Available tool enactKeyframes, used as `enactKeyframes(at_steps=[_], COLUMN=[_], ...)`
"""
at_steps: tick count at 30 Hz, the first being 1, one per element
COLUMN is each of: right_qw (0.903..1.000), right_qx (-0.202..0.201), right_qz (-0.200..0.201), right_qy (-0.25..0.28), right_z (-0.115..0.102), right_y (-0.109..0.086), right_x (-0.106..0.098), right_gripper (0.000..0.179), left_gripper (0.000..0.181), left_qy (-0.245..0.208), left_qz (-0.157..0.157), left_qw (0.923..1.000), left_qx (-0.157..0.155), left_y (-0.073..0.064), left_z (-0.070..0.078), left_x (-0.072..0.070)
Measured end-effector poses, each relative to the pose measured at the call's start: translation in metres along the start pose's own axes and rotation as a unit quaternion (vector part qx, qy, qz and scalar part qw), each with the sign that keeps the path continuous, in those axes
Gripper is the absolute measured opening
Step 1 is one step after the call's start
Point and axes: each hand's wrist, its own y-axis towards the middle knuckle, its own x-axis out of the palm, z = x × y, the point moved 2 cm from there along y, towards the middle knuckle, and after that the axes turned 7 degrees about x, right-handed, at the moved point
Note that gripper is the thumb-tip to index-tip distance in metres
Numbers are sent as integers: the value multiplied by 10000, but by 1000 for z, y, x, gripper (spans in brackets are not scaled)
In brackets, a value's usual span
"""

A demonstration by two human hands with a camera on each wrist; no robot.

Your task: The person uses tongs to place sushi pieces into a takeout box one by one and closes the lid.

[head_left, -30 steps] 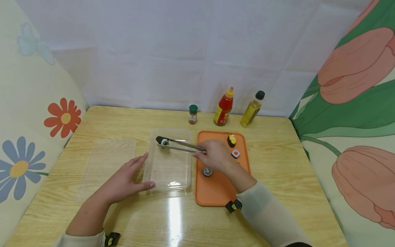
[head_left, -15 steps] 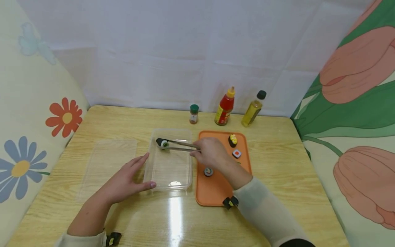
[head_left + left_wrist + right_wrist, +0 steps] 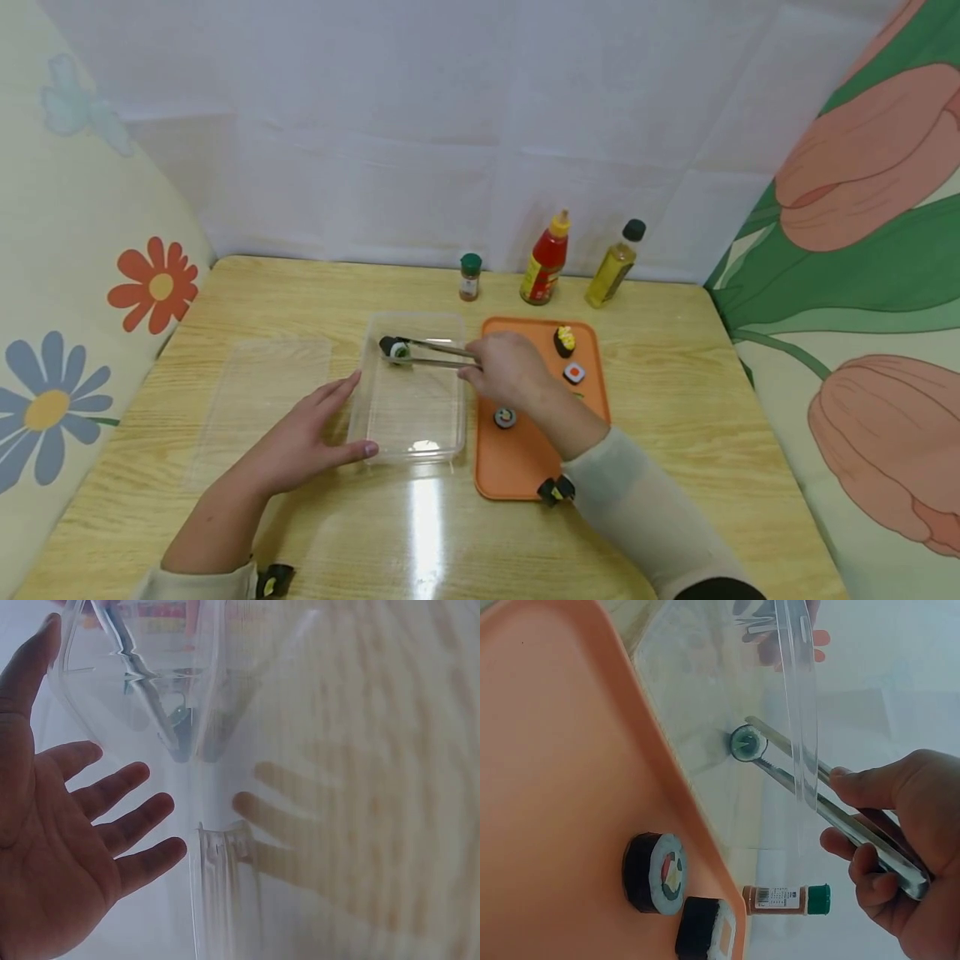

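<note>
The sushi roll (image 3: 401, 352) is inside the clear box (image 3: 420, 408), toward its far left corner, between the tips of the metal tongs (image 3: 840, 819); how firmly they press it, I cannot tell. It lies to the left of the right hand (image 3: 510, 367), whose grip is curled round the tongs. They reach nearly sideways over the box, and the roll's round end faces back toward that hand, so its axis seems roughly in line with them. The left hand (image 3: 307, 433), spread and holding nothing, has its fingertips slightly nearer, but beside the box's left wall. Right of the box, the orange tray (image 3: 517, 467) bears another roll (image 3: 505, 417).
</note>
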Motion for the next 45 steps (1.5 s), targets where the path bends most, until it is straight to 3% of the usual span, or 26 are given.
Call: enactKeyframes(at_steps=[19, 31, 45], right_qw=[9899, 9780, 9611], right_qx=[-146, 72, 223], right_qz=[556, 997, 1163], right_qy=[1293, 1831, 2495], right_z=[22, 41, 68], right_y=[-23, -41, -70], right_x=[6, 8, 10], right_gripper=[37, 40, 44], left_gripper=[109, 106, 107], left_qy=[-100, -92, -69], left_qz=[-137, -201, -173], left_qw=[9998, 9997, 9997], left_qx=[-98, 87, 153], left_y=[-4, -3, 3], left_z=[4, 8, 9], left_x=[-4, -9, -7])
